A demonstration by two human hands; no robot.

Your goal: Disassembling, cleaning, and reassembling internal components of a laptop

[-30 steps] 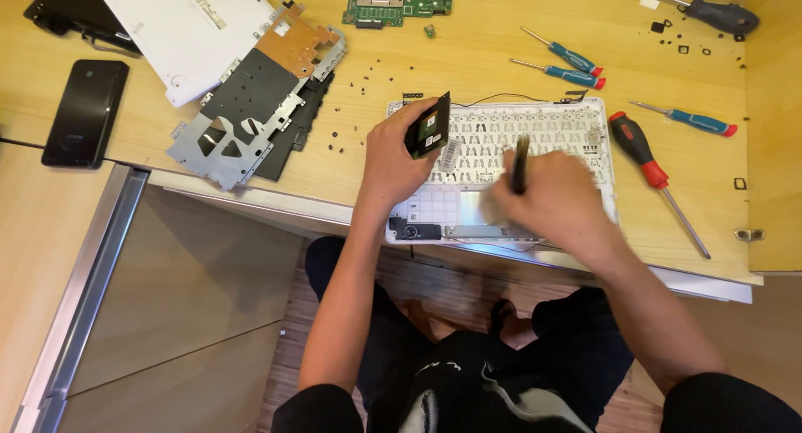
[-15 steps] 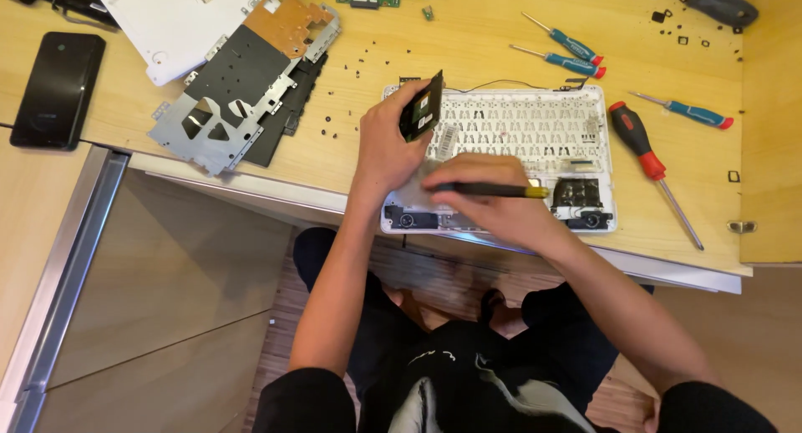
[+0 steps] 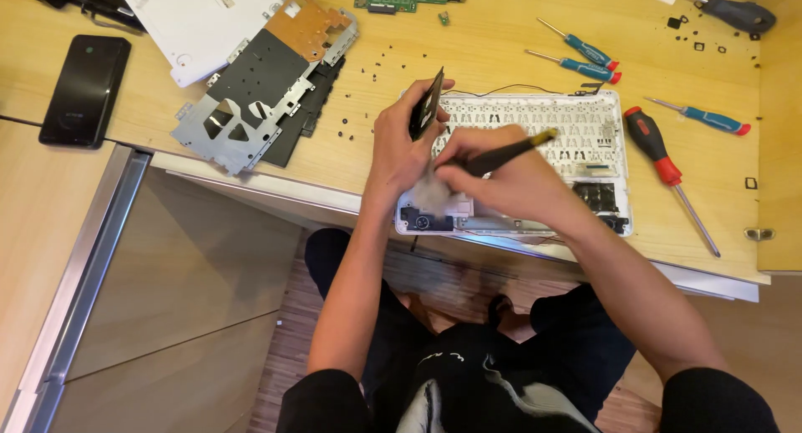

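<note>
Hands have drawn together over the keyboard shell at the table edge. Your right hand is closed on a dark tool, which has swung from pointing away to lying level, its yellow tip over the keys. Your left hand still pinches a black part upright beside it.
</note>
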